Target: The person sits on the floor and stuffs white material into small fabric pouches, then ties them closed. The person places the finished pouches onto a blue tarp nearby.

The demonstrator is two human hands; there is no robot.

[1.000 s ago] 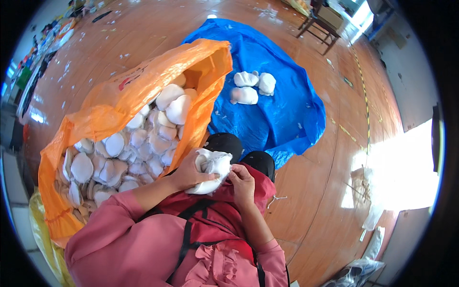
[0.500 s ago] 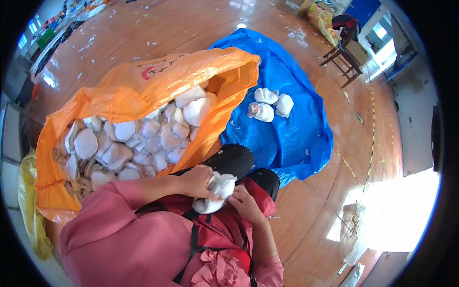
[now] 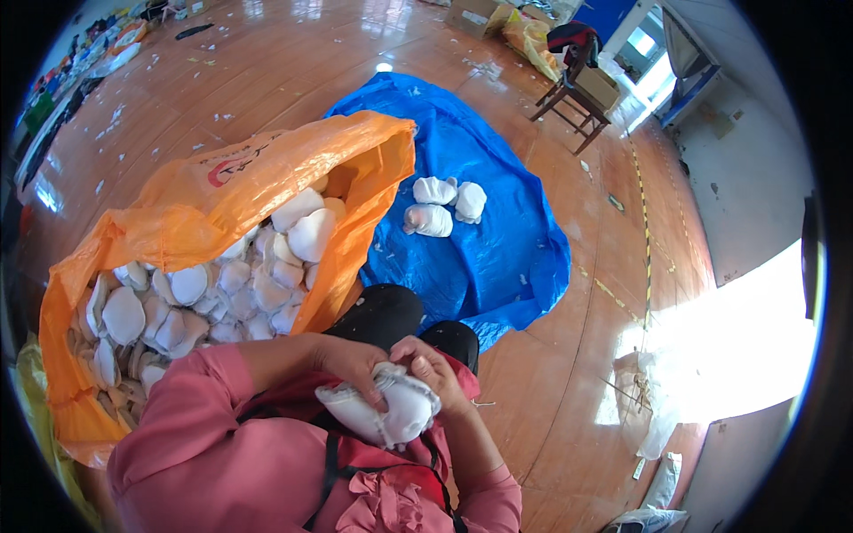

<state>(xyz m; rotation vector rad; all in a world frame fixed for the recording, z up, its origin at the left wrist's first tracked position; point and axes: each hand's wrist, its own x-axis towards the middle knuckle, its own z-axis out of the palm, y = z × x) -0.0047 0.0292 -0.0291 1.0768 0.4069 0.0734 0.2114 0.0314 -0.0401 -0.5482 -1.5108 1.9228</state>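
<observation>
Over my lap I hold a soft white cloth piece (image 3: 404, 410) with a gathered, frilled seam across it. My left hand (image 3: 357, 366) grips it from the left, thumb pressed on its top. At its upper right edge is my right hand (image 3: 433, 371), fingers curled in against the cloth; the fingertips are partly hidden. To my left an orange woven sack (image 3: 351, 258) lies with its mouth spread, full of round white padded pieces (image 3: 189, 284). Several white bundles (image 3: 430, 220) rest together on a blue sheet (image 3: 506, 258) ahead of me.
A wooden chair (image 3: 577, 98) with a dark item over its back stands far right, a cardboard box (image 3: 597, 89) beside it. Yellow-black tape (image 3: 647, 231) runs along the tiled floor. Clear plastic bags (image 3: 659, 431) lie at right. A yellow sack (image 3: 40, 400) sits at far left.
The view has shifted, so the scene sits further left. The white piece has been turned and spread wider between my hands. My right-hand fingers have moved up to its upper edge.
</observation>
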